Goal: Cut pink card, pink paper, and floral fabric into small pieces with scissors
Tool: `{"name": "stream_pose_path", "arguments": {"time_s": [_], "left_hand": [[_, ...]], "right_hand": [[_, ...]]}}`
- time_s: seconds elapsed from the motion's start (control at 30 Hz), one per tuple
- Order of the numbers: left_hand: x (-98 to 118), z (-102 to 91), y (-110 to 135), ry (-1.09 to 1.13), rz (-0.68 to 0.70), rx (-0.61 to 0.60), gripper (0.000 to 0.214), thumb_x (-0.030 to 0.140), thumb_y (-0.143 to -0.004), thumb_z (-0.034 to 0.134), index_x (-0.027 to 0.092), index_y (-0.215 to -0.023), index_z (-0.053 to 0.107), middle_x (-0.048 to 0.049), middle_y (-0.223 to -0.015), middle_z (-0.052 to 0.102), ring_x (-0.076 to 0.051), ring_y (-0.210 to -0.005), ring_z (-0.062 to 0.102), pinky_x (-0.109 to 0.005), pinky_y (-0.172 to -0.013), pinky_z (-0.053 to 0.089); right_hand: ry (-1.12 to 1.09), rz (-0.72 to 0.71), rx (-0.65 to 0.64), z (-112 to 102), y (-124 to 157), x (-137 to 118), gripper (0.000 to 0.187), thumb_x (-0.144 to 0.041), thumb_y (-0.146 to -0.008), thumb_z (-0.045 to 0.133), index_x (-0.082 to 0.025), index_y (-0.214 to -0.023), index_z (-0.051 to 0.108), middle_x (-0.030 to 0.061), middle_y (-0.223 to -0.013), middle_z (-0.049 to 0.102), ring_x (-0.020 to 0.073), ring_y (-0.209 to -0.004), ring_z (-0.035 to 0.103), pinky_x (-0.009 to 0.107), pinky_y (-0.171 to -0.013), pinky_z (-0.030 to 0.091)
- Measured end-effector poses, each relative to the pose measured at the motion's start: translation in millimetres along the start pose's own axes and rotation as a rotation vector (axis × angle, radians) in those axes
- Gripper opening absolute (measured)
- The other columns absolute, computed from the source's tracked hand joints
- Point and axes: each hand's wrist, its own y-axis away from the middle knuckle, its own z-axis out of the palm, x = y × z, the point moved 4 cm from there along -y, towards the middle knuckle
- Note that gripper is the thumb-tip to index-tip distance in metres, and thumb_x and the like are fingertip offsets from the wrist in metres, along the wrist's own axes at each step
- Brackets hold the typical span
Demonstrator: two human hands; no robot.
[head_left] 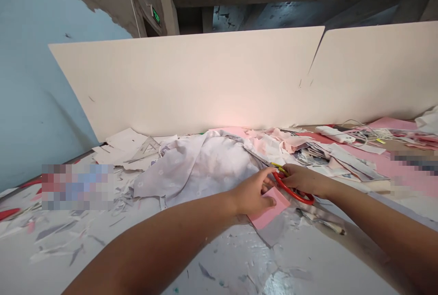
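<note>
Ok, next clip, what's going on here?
A person is working with both bare hands at a white table littered with paper scraps. The left hand is on a flat pink paper rectangle, apparently holding it, while the right hand grips red-handled scissors right beside it. A crumpled pale dotted cloth lies just behind the hands, and a tall cream board stands along the far side of the table.
</note>
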Motion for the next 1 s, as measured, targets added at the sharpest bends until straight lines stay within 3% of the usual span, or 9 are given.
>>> {"name": "stream_pose_path", "arguments": {"time_s": [0.07,0.13,0.2,0.27,0.47,0.57,0.7,0.8,1.0], "left_hand": [[4.4,0.2,5.9,-0.14,0.023,0.055,0.064,0.019,-0.067,0.058,0.023,-0.124,0.028,-0.009,-0.116,0.041,-0.016,-0.093,0.049,-0.03,-0.075,0.044],[9.5,1.1,9.4,-0.333,0.065,0.089,0.041,0.024,-0.069,0.056,0.018,-0.108,0.045,-0.0092,-0.114,0.043,-0.019,-0.103,0.044,-0.033,-0.084,0.041],[12.4,3.6,11.3,-0.485,0.102,0.054,0.018,0.026,-0.076,0.046,0.017,-0.089,0.055,-0.0074,-0.103,0.051,-0.019,-0.101,0.044,-0.034,-0.086,0.039],[13.1,5.6,13.7,-0.548,0.12,-0.012,0.02,0.023,-0.08,0.038,0.017,-0.081,0.057,-0.0052,-0.095,0.056,-0.017,-0.095,0.048,-0.032,-0.085,0.039],[21.6,8.9,29.2,-0.561,0.233,-0.037,0.027,0.011,-0.076,0.037,0.017,-0.092,0.058,-0.0037,-0.105,0.058,-0.014,-0.103,0.046,-0.027,-0.092,0.035],[28.0,13.8,32.5,-0.556,0.226,-0.02,0.024,0.012,-0.076,0.038,0.015,-0.088,0.059,-0.006,-0.104,0.059,-0.016,-0.104,0.046,-0.03,-0.096,0.032],[24.7,8.2,26.3,-0.348,0.03,-0.046,0.029,0.012,-0.075,0.038,0.018,-0.095,0.058,-0.0042,-0.103,0.06,-0.016,-0.095,0.053,-0.03,-0.084,0.042],[11.4,-8.8,20.5,-0.142,-0.133,-0.06,0.041,0.008,-0.073,0.037,0.022,-0.108,0.053,-0.0027,-0.112,0.057,-0.015,-0.092,0.056,-0.027,-0.075,0.046],[-0.4,-19.3,18.7,-0.225,0.023,-0.262,0.043,0.009,-0.068,0.046,0.02,-0.109,0.056,-0.0031,-0.122,0.05,-0.018,-0.113,0.043,-0.029,-0.091,0.037]], "right_hand": [[0.001,-0.002,0.016,-1.4,-3.0,0.4,0.019,-0.025,-0.062,0.054,-0.019,-0.061,0.036,-0.007,-0.044,0.038,0.006,-0.035,0.035,0.019,-0.034,0.026],[0.004,-0.008,0.077,-5.5,-6.3,1.0,0.025,-0.03,-0.061,0.058,-0.019,-0.06,0.035,-0.0068,-0.045,0.037,0.0061,-0.038,0.035,0.019,-0.036,0.026],[0.012,-0.016,0.166,-12.1,-7.4,0.8,0.03,-0.036,-0.06,0.061,-0.019,-0.06,0.036,-0.0064,-0.047,0.037,0.0063,-0.041,0.036,0.019,-0.038,0.026],[0.0,-0.023,0.248,-19.3,-4.6,-1.0,0.032,-0.044,-0.061,0.06,-0.019,-0.063,0.04,-0.0059,-0.049,0.04,0.0074,-0.042,0.038,0.02,-0.041,0.028],[-0.218,-0.15,0.09,-14.2,10.2,-13.6,0.027,-0.044,-0.068,0.054,-0.019,-0.072,0.045,-0.002,-0.058,0.052,0.0103,-0.051,0.05,0.021,-0.048,0.038],[-0.162,-0.161,0.027,-3.2,10.4,-14.2,0.023,-0.038,-0.068,0.053,-0.018,-0.073,0.044,-0.0012,-0.064,0.052,0.009,-0.05,0.047,0.02,-0.045,0.035],[0.128,-0.093,0.077,3.0,3.8,-7.4,0.027,-0.034,-0.059,0.061,-0.019,-0.067,0.04,-0.002,-0.061,0.049,0.0109,-0.054,0.045,0.021,-0.046,0.032],[0.169,-0.032,0.073,3.7,-0.8,-0.8,0.028,-0.032,-0.058,0.062,-0.019,-0.068,0.04,-0.0011,-0.059,0.049,0.0127,-0.053,0.047,0.022,-0.045,0.031],[0.198,0.021,0.056,3.5,-4.8,2.7,0.03,-0.035,-0.058,0.062,-0.018,-0.069,0.04,-0.0007,-0.061,0.049,0.0124,-0.053,0.047,0.022,-0.044,0.03]]}}
